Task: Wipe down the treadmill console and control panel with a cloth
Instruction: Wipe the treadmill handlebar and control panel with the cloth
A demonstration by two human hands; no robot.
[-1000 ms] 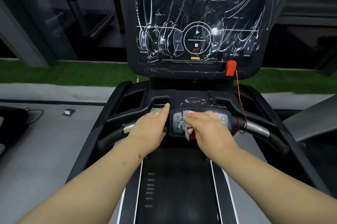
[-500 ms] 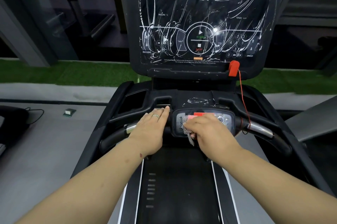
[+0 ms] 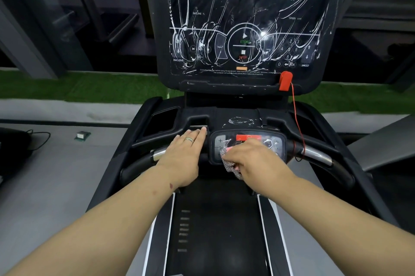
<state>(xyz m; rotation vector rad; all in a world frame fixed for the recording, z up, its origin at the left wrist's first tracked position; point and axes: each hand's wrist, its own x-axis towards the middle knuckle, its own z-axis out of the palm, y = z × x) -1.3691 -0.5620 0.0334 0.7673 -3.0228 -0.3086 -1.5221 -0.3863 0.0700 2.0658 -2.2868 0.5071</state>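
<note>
Gripping the checked cloth (image 3: 229, 161), my right hand (image 3: 253, 159) is pressing it on the control panel (image 3: 248, 146). My left hand (image 3: 183, 156) is lying flat, fingers straight, on the handlebar (image 3: 143, 162) just beside.

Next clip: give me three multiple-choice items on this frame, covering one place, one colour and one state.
1. Where does the left hand rest?
A. on the big upper console screen
B. on the black handlebar beside the small control panel
C. on the belt

2. What colour is the safety clip under the upper console screen?
A. red
B. blue
C. white

3. What state is that screen in?
A. spotless
B. covered by a towel
C. smeared with white streaks

Answers: 1 B, fingers lie flat left of the small control panel; 2 A, plainly red; 3 C, white swirls cross it.
</note>
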